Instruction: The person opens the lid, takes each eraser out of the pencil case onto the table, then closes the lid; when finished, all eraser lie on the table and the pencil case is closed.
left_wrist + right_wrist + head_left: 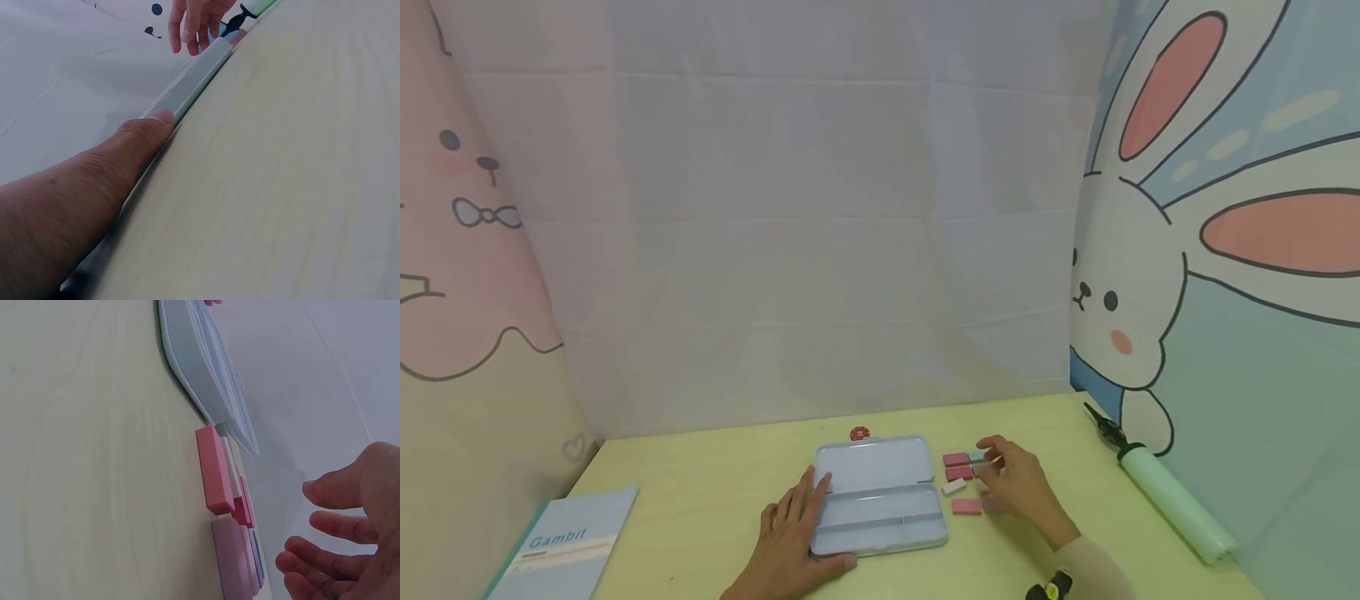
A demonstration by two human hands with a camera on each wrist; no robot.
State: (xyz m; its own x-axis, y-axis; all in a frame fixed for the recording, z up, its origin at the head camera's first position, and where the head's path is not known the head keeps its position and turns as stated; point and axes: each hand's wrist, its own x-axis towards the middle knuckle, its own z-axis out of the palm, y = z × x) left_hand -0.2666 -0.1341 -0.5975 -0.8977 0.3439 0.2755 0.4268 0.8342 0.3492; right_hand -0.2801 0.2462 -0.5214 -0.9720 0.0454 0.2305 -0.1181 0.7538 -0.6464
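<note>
A light blue hinged case (880, 538) lies with its lid (872, 465) folded back. My left hand (786, 542) rests at its left side, fingers extended, the thumb (147, 134) touching the front edge. To the right of the case are several small eraser-like blocks: a pink block (966, 507), a white block (954, 487), red blocks (956, 459), a pale teal block (976, 457) and purple blocks (231, 556). Above the right end of this group hovers my right hand (1018, 483), fingers loosely bent and spread. In the right wrist view it holds nothing and stays apart from the blocks.
Behind the lid lies a red-and-white poker chip (860, 433). A mint-green hand pump (1180, 504) with a black nozzle lies along the right edge. At the front left is a notebook (572, 533) marked "Gambit". Cloth walls with cartoon animals stand around the table (700, 475).
</note>
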